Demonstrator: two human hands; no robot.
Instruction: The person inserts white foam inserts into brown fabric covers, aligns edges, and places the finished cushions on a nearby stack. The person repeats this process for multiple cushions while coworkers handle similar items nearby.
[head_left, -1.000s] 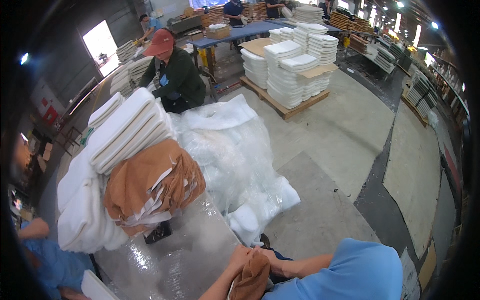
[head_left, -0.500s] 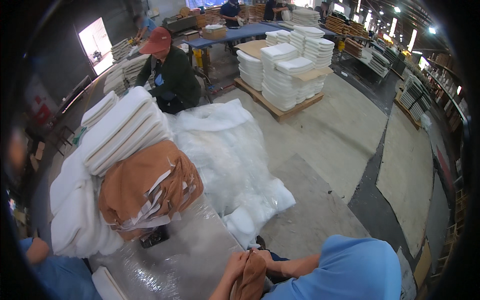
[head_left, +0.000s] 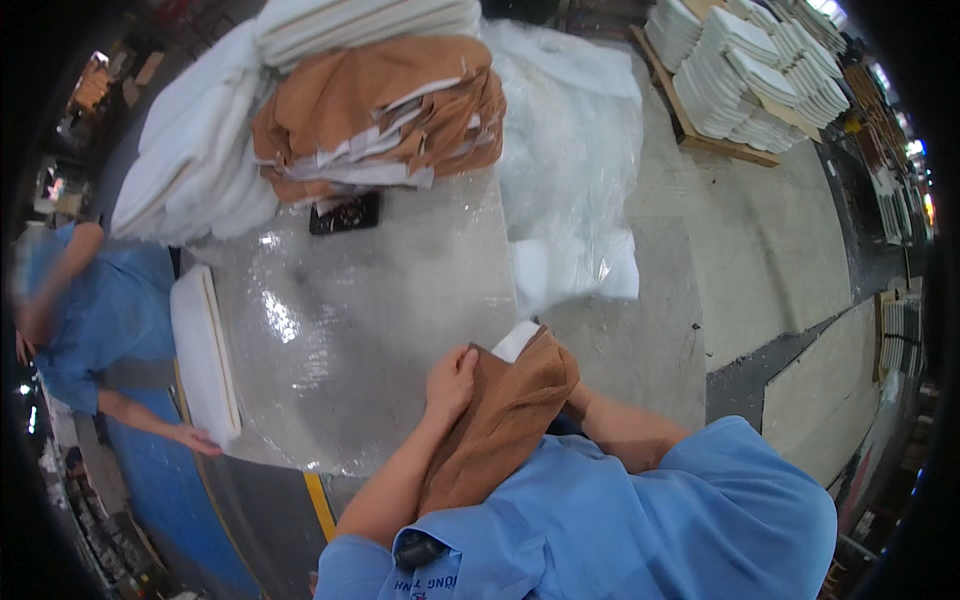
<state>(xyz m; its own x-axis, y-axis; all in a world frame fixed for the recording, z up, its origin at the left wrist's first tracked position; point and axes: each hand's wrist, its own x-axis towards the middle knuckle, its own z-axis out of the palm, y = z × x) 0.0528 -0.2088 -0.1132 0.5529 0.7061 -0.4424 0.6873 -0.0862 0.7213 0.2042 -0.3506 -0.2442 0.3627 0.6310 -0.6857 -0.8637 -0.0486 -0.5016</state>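
Note:
A brown fabric cover (head_left: 505, 410) with a white patch at its upper edge is held up in front of my chest. My left hand (head_left: 453, 382) pinches its upper left corner, fingers closed on the cloth. On the other side my right hand (head_left: 577, 400) reaches behind or into the cover; its fingers are hidden, and only the wrist side shows. Beyond lies a table under clear plastic film (head_left: 370, 310). At its far end a pile of similar brown covers (head_left: 375, 110) with white edges is heaped, a small black object (head_left: 345, 214) in front of it.
Folded white padding (head_left: 195, 140) is stacked at the table's far left, and one white pad (head_left: 205, 350) lies on the left edge. There a person in blue (head_left: 120, 300) reaches toward it. A plastic-wrapped white bundle (head_left: 570, 150) sits beyond; a pallet of white pads (head_left: 735, 90) stands far right.
My view has tilted down and turned left. The brown cover is now raised and spread more, with its white patch showing. My right hand has gone out of sight behind or inside it.

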